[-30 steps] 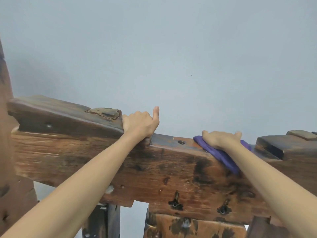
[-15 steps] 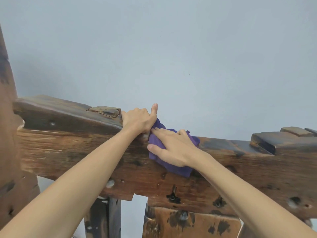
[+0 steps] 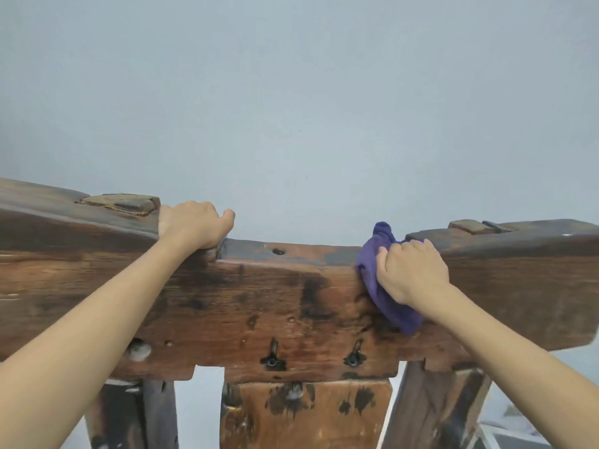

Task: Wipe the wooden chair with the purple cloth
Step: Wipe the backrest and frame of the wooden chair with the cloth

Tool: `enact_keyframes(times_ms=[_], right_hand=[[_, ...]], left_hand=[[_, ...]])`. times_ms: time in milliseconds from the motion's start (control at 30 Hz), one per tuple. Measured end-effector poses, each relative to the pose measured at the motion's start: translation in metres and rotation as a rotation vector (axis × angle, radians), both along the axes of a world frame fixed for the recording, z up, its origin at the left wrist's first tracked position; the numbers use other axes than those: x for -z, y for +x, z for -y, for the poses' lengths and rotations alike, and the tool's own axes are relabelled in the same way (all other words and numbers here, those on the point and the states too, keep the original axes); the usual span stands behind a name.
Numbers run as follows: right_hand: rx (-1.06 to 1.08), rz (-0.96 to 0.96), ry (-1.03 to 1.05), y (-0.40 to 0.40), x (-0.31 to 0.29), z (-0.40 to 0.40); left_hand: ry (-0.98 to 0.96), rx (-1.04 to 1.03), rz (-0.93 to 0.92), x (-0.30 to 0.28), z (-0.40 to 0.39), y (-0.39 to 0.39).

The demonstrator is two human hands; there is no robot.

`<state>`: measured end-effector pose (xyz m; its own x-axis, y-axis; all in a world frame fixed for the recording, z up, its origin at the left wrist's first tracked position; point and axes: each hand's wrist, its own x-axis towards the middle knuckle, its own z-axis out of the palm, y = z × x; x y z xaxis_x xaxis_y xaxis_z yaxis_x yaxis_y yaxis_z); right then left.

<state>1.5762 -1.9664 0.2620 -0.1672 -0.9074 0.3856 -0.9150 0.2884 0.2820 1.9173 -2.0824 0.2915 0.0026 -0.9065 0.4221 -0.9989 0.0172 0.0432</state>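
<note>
The wooden chair's heavy top rail (image 3: 275,303) runs across the view, dark-stained, with bolt holes along its lower edge. My left hand (image 3: 191,228) grips the rail's top edge left of centre, fingers curled over the back. My right hand (image 3: 411,270) presses the purple cloth (image 3: 382,283) against the rail's front face at the right; the cloth bunches up over the top edge and hangs below my palm.
A plain grey-blue wall (image 3: 291,108) fills the background. Wooden back slats (image 3: 304,416) and posts (image 3: 136,413) drop below the rail. Raised wooden pegs (image 3: 123,202) sit on the rail's top at both ends. A white frame edge (image 3: 486,435) shows at the bottom right.
My right hand has swept the purple cloth from beside my left hand to the right along the rail. My left thumb has folded down, and the view has shifted.
</note>
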Motion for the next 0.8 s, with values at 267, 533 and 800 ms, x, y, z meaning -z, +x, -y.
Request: enact_keyframes(times_ms=[267,533,800], right_hand=[[-0.050,0.579,0.470,0.021,-0.032,0.112],[-0.332,0.684,0.455,0.147,-0.025,0.131],[-0.767,0.510,0.281,0.185,-0.017,0.067]], left_hand=[[-0.044,-0.018,-0.049,-0.003,-0.003,-0.005],[-0.080,-0.044,-0.104,-0.003,-0.002,-0.010],[-0.008,-0.010,-0.169,-0.008,0.000,-0.001]])
